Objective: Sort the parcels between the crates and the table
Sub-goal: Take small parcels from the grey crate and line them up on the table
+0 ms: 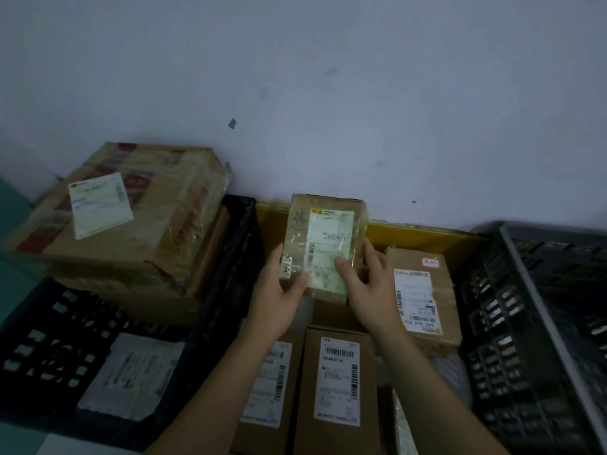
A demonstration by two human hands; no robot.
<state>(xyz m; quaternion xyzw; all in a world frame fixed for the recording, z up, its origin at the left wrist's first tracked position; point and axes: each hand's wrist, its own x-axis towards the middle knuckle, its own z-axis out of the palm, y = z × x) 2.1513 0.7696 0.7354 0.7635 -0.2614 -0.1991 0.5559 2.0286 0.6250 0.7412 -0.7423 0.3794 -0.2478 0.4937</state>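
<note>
**Small parcel held in both hands over the yellow crate**

The fingers point(345, 269) of the right hand point(371, 290) curl round the lower right edge of a small parcel point(323, 244), thumb pressed on its label; the left hand point(279, 290) grips the lower left edge, thumb on the front. The parcel is upright, label facing the camera, above the yellow crate point(427, 233). It looks light and stiff, a taped carton whose glossy film may be slippery, so a hold across the edges, as here, seems safer than pinching the face.

Below lie more boxes point(335, 379) and a labelled box point(423, 297) to the right. The black crate point(236, 257) on the left holds a big carton point(124, 215) and a pale packet point(131, 376); a grey crate point(525, 323) stands on the right.
</note>
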